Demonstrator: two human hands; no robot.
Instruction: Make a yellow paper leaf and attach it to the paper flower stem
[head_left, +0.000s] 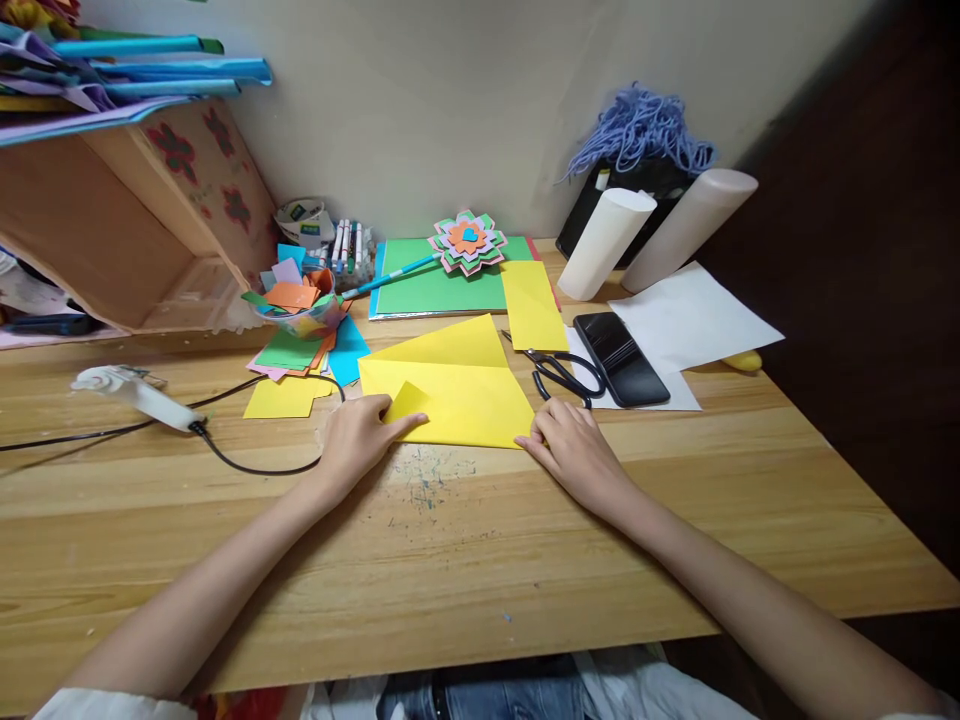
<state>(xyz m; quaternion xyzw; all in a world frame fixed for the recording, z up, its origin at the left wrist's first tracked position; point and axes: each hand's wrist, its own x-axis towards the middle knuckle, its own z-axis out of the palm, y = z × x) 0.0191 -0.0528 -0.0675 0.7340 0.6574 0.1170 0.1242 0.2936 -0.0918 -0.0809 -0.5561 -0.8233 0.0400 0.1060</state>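
A large sheet of yellow paper (pixel 465 400) lies on the wooden table, with a crease across it and its near edge folded straight. My left hand (pixel 360 430) grips its left end, thumb stretched along the near edge, and a small flap stands up beside the thumb. At the right near corner, my right hand (pixel 570 440) pinches the paper between thumb and curled fingers. Just beyond that hand lie black-handled scissors (pixel 562 372), close to a black phone (pixel 621 360). A smaller yellow paper piece (pixel 534 305) rests behind the sheet.
On the left are a white glue gun (pixel 139 395) with a black cord and a cup of paper scraps (pixel 304 310). A layered paper flower (pixel 468 242) lies on green sheets (pixel 450 292). White paper rolls (pixel 607 245) and a cardboard box (pixel 202 190) stand at the back.
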